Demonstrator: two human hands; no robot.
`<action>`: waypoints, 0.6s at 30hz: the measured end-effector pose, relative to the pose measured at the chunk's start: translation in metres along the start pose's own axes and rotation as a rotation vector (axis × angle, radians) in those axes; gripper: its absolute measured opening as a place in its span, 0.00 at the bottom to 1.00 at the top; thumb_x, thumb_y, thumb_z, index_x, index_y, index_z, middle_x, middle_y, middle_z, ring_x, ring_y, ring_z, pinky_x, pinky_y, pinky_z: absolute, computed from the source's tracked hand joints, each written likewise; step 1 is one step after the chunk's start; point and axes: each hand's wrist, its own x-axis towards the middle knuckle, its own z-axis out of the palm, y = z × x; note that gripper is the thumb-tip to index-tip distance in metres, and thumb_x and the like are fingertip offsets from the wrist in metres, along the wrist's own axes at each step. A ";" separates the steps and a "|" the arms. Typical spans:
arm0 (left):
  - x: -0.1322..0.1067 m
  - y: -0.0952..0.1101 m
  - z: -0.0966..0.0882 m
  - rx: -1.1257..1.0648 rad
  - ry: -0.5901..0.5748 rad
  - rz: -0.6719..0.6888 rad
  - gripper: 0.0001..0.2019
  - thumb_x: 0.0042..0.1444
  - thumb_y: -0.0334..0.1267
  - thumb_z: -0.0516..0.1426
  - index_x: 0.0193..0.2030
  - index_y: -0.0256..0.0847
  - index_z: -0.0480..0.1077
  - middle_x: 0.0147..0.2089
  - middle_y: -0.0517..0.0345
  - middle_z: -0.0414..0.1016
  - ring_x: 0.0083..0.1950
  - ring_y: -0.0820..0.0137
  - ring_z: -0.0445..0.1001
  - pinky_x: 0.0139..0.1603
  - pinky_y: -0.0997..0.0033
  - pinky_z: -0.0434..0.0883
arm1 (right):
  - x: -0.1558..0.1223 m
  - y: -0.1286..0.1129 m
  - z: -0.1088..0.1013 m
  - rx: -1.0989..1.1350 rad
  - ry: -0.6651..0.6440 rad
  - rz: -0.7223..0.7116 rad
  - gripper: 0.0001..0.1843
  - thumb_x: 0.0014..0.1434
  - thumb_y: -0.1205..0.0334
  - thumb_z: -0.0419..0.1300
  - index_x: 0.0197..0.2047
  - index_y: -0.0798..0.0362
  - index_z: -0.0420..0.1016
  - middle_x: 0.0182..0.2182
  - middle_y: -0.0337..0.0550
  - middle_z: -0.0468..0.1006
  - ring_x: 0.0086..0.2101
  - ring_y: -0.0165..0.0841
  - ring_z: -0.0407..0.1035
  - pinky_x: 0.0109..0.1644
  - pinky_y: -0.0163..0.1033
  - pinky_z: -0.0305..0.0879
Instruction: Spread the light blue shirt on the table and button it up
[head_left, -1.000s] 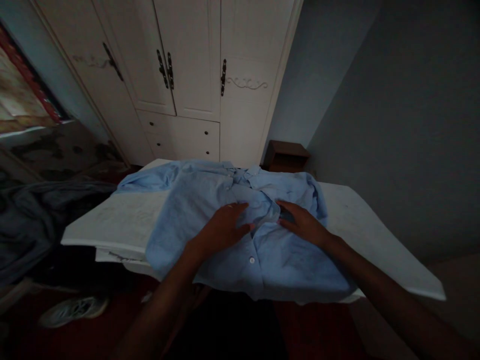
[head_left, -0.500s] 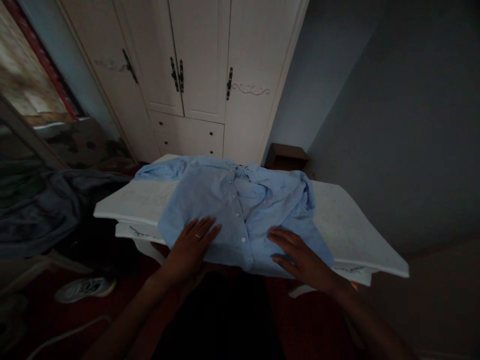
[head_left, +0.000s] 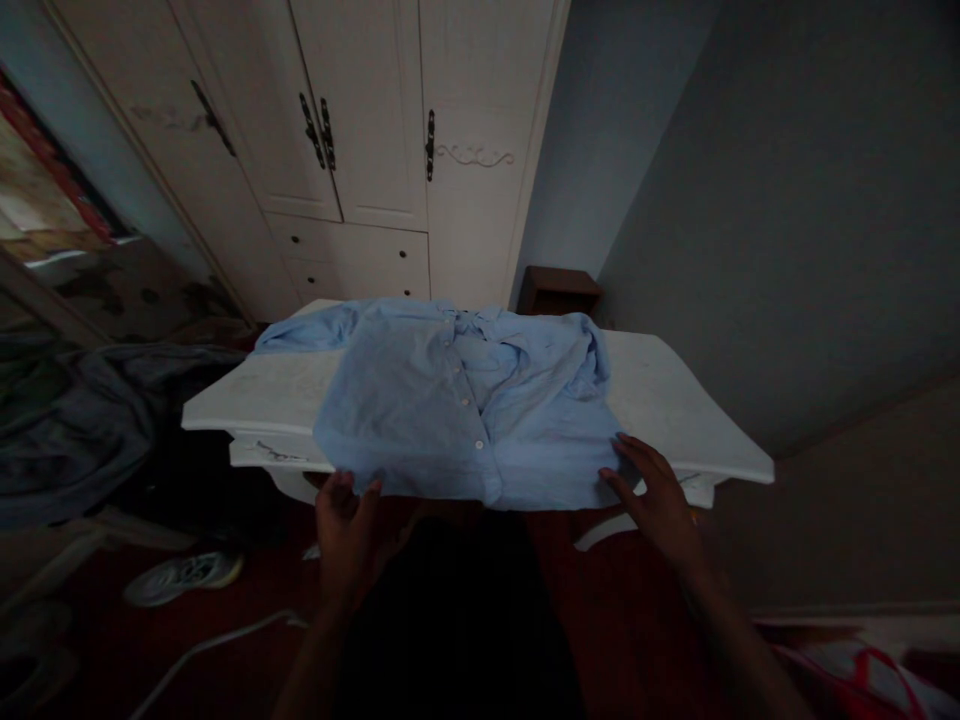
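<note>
A light blue button-up shirt (head_left: pixel 412 400) lies spread with its front up and its lower edge facing me. White buttons run down its middle, and the collar is at the far side. Underneath is a white table (head_left: pixel 675 400) with shaped edges. My left hand (head_left: pixel 345 515) is at the shirt's near left corner, thumb and fingers apart, the fingers partly curled. At the near right corner, my right hand (head_left: pixel 656 495) has its fingers and thumb spread, the tips at the cloth's edge.
Behind the table stands a white wardrobe (head_left: pixel 375 120) with dark handles. A small brown box (head_left: pixel 559 290) sits by the wall. Dark cloth (head_left: pixel 127 400) is heaped at left, above a shoe (head_left: pixel 184 577) on the red floor. A bag (head_left: pixel 870 670) lies at lower right.
Both hands have slid off the shirt's front to its lower corners, the left toward me and the right outward. The shirt keeps its shape, and the view has shifted slightly.
</note>
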 end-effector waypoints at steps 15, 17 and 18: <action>0.016 -0.041 -0.007 -0.131 0.094 -0.237 0.38 0.44 0.42 0.68 0.60 0.36 0.58 0.33 0.62 0.70 0.31 0.74 0.70 0.32 0.75 0.69 | 0.000 -0.009 0.009 0.118 0.175 0.077 0.17 0.60 0.47 0.64 0.46 0.49 0.80 0.48 0.47 0.78 0.49 0.42 0.71 0.56 0.54 0.67; 0.009 -0.052 -0.015 -0.193 0.049 -0.313 0.33 0.44 0.40 0.69 0.55 0.37 0.62 0.33 0.62 0.71 0.30 0.76 0.70 0.31 0.78 0.67 | -0.002 -0.013 0.013 0.087 0.203 0.053 0.16 0.62 0.49 0.62 0.46 0.50 0.79 0.48 0.48 0.78 0.50 0.42 0.70 0.56 0.55 0.66; 0.004 -0.059 -0.018 -0.234 -0.003 -0.378 0.30 0.45 0.40 0.69 0.52 0.37 0.64 0.33 0.61 0.72 0.30 0.76 0.70 0.31 0.78 0.67 | -0.003 -0.015 0.015 0.066 0.212 0.041 0.16 0.63 0.50 0.61 0.47 0.51 0.78 0.48 0.49 0.77 0.50 0.43 0.70 0.57 0.55 0.66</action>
